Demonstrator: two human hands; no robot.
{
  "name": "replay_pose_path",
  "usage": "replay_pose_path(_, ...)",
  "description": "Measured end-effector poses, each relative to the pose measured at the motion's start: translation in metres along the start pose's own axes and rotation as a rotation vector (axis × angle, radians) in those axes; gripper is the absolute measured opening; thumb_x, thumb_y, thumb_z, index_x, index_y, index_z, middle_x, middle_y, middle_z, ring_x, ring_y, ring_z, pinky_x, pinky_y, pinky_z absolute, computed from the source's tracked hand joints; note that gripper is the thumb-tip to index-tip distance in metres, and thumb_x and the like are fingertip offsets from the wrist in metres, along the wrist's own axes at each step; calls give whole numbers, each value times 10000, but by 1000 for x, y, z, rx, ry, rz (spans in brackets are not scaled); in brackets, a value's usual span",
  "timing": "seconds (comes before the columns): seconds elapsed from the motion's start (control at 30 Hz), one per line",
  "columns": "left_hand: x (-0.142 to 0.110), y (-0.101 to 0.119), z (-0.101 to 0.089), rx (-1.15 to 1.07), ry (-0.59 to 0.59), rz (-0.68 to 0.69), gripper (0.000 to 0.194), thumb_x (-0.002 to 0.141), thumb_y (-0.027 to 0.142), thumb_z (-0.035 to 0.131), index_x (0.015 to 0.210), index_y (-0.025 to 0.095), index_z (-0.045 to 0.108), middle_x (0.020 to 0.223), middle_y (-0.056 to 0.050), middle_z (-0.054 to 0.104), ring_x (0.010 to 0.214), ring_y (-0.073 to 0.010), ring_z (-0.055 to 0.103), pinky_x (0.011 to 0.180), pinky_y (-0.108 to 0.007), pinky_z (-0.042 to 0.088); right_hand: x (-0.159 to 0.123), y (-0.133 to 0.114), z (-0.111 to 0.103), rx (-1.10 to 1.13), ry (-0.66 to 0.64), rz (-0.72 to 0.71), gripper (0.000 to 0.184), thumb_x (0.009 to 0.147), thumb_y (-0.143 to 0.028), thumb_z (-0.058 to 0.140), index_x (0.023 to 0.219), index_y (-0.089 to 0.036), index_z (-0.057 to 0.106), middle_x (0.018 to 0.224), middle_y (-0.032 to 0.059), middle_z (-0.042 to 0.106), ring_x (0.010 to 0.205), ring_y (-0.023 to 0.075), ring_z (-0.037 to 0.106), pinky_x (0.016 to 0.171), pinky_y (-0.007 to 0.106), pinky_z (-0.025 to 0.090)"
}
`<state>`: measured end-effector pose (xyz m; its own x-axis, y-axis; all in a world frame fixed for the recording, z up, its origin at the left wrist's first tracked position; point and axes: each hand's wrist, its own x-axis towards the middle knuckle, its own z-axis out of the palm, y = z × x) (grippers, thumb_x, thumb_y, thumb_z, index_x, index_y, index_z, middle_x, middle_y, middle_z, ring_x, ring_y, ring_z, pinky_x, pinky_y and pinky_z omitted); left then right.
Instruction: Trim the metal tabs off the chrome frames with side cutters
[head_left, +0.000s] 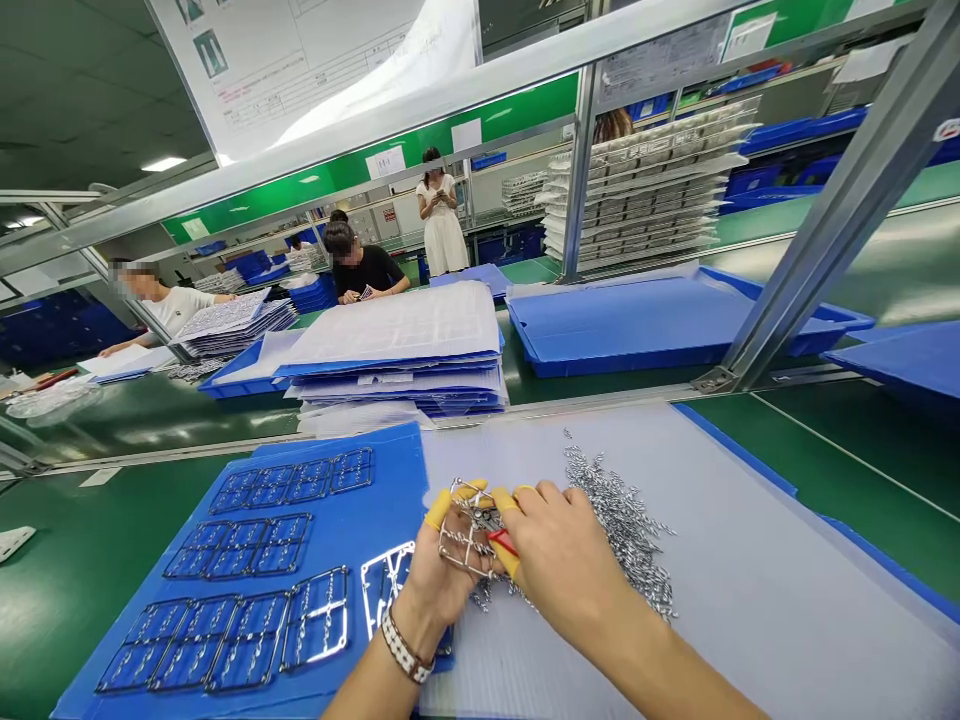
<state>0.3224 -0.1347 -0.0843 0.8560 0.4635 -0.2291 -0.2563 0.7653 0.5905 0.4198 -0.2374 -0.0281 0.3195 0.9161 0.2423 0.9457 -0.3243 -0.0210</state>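
Observation:
My left hand (433, 580), with yellow covers on some fingertips, is closed around a small rectangular metal wire frame (466, 540) with crossbars and small spiral pieces on it. My right hand (564, 558), also with yellow fingertip covers, is closed at the frame's right side. Between its fingers shows a red piece (504, 541), apparently the handle of a small tool whose kind I cannot make out. Just right of and below my hands lies a heap of small shiny twisted metal pieces (626, 535). Similar frames (316, 618) lie in rows on a blue sheet (386, 465) to the left.
A translucent white sheet (757, 590) covers the bench on the right. Behind a metal rail stand stacked sheets (397, 330) and a blue tray (615, 335). A slanted metal post (832, 200) rises at the right. Several people are farther back, one in black (371, 268).

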Motion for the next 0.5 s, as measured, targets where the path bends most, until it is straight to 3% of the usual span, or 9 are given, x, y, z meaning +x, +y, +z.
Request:
replay_pose_path(0.17,0,-3,0,-6,-21,-9,362,874,433,477,1079,178,633,1066,-70,636,794,-166,605,651,-274,483,8,0,3,30,-52,10,223,803,-219,566,1019,-185,609,896,74,653,859,238,538,672,349,273)
replay_pose_path(0.3,1,-4,-4,22,-6,-5,392,873,454,463,1102,180,624,1045,-72,626,763,-168,597,590,-266,477,10,0,4,26,-68,5,227,811,-200,542,1028,-182,606,906,78,651,863,244,544,673,354,275)
replay_pose_path(0.5,2,-5,-6,132,18,29,423,859,465,478,1127,169,618,1032,-78,605,690,-145,570,546,-261,474,14,0,3,13,-90,-15,135,812,-197,538,919,-174,618,872,92,645,852,240,555,682,353,273)
